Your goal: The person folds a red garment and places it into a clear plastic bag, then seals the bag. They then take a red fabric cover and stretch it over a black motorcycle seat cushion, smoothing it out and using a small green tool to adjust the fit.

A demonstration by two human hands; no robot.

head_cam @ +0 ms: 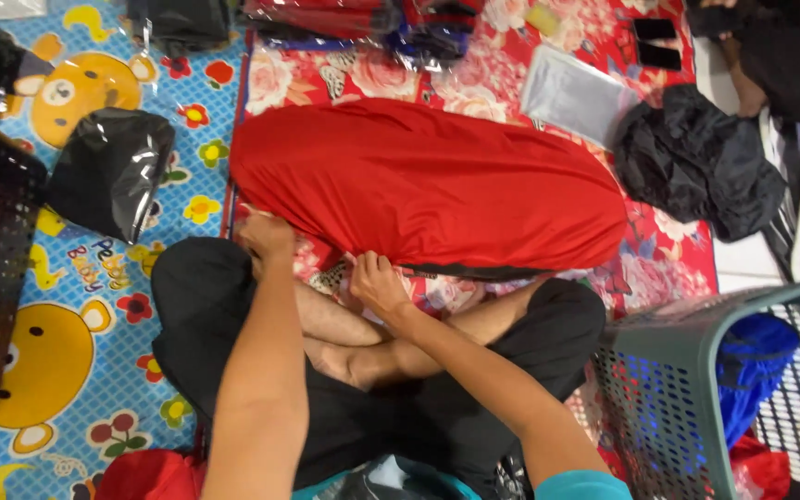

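A: Both hands down! Left hand [266, 236] and right hand [377, 282], fingers curled onto the near edge of one red cloth [428, 185].

B: It's spread across the floral mat [659, 268]. One grey basket [668, 389] right, two black bundles [108, 171] around.

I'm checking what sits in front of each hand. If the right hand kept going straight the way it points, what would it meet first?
The right hand points away from the body and already touches the near edge of the red cloth, so it would likely push straight into that.
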